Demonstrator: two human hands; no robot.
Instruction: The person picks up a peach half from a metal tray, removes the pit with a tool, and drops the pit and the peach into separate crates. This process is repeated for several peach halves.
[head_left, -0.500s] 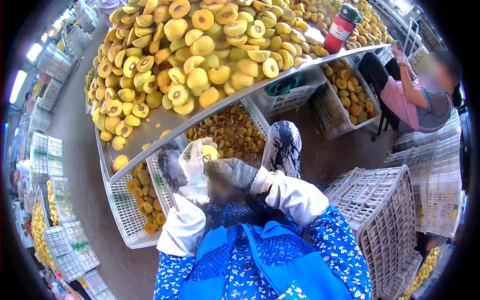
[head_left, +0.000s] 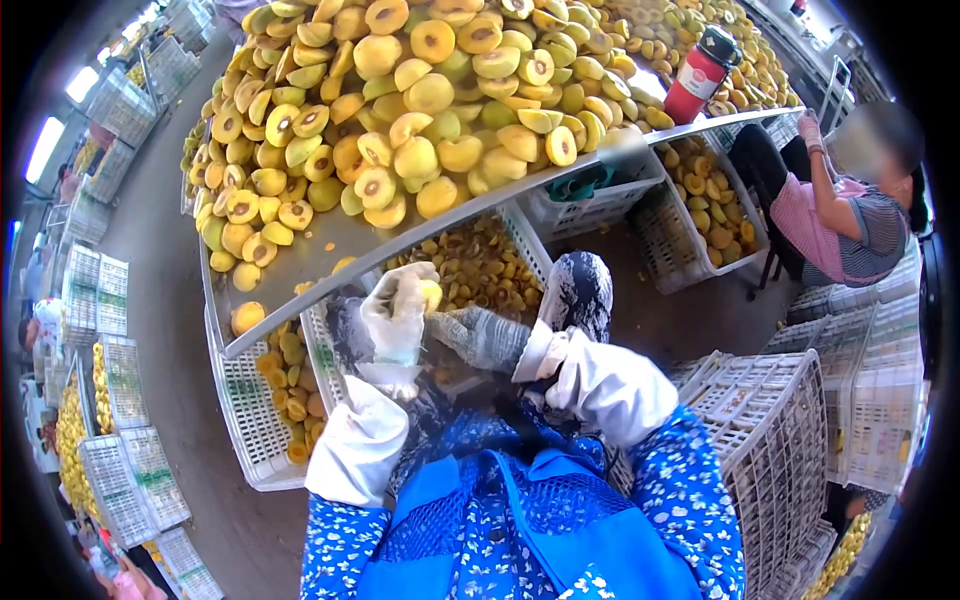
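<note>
My left hand (head_left: 395, 315), in a white glove, is closed around a yellow peach half (head_left: 431, 295) whose edge shows beside the fingers. To its right, my right hand (head_left: 485, 338) wears a grey knitted glove. Its fingers are pressed together, their tips just below the peach half; whatever they grip is too small or hidden to make out. Both hands are above my lap, in front of the table edge. Beneath and beyond them stands a crate (head_left: 527, 243) of small brownish-yellow fruit pieces.
A metal-edged table (head_left: 290, 275) carries a big heap of peach halves (head_left: 430, 95) and a red bottle (head_left: 697, 80). Another crate of peaches (head_left: 245, 400) stands at left, one (head_left: 705, 215) under the table at right. Stacked crates (head_left: 770, 430) rise beside me. A person (head_left: 850, 215) sits at far right.
My right hand has moved from low by my lap up to the peach half, its fingers now pointing left. The left hand still holds the peach half. The view has shifted slightly.
</note>
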